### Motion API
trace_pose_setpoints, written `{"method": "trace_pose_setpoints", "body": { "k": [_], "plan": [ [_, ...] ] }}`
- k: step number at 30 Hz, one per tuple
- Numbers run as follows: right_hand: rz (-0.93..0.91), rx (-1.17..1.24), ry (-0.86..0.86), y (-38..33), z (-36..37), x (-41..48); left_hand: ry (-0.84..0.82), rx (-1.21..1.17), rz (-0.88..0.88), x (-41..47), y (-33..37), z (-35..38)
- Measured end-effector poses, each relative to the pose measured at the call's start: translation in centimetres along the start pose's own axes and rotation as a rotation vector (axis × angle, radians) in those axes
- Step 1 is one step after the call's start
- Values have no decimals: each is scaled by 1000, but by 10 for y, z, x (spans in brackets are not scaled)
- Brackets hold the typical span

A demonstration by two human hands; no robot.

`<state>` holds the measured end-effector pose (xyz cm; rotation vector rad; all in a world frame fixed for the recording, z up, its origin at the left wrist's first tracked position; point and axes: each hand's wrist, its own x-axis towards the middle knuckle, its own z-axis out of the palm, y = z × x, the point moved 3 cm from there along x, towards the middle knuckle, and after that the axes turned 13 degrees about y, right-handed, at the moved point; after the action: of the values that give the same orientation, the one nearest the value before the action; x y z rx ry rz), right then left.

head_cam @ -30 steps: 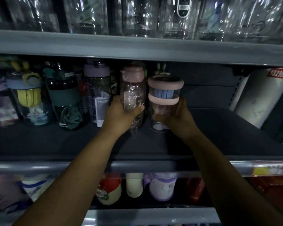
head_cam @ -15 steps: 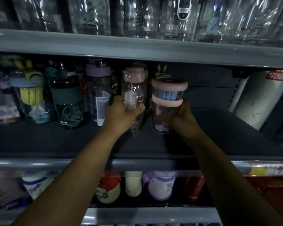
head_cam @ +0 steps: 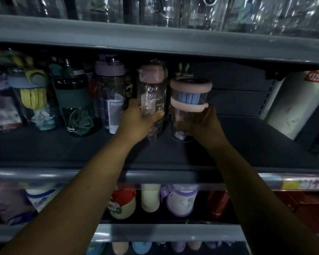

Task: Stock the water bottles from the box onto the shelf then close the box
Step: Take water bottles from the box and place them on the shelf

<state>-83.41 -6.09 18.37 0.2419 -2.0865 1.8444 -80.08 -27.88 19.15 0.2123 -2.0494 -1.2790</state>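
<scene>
My left hand (head_cam: 136, 120) grips a tall clear bottle with a pink cap (head_cam: 152, 92), wrapped in plastic, standing on the dark middle shelf (head_cam: 247, 144). Right beside it, my right hand (head_cam: 203, 124) holds a shorter clear cup with a pink lid and pink band (head_cam: 189, 100) and a blue insert; its base rests on or just above the shelf. Both stand in line with the row of bottles to the left. The box is out of view.
To the left stand a purple-lidded bottle (head_cam: 110, 92), a dark green bottle (head_cam: 74, 105) and a yellow-and-blue one (head_cam: 31, 100). The upper shelf edge (head_cam: 155, 39) hangs just above the bottle tops. A white post (head_cam: 298, 105) stands at the right. Cups fill the lower shelf (head_cam: 180, 201).
The pink-lidded cup and my right hand have shifted slightly right and settled lower on the shelf. My left hand keeps its grip on the tall bottle.
</scene>
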Motion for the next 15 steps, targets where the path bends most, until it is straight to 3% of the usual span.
{"method": "trace_pose_setpoints", "body": {
  "k": [11, 15],
  "plan": [
    [-42, -233, 23, -19, -12, -13, -101, 128, -43, -24, 13, -18],
    [-190, -442, 45, -36, -30, -35, 25, 216, 141, -56, 24, -32]
  ]
}}
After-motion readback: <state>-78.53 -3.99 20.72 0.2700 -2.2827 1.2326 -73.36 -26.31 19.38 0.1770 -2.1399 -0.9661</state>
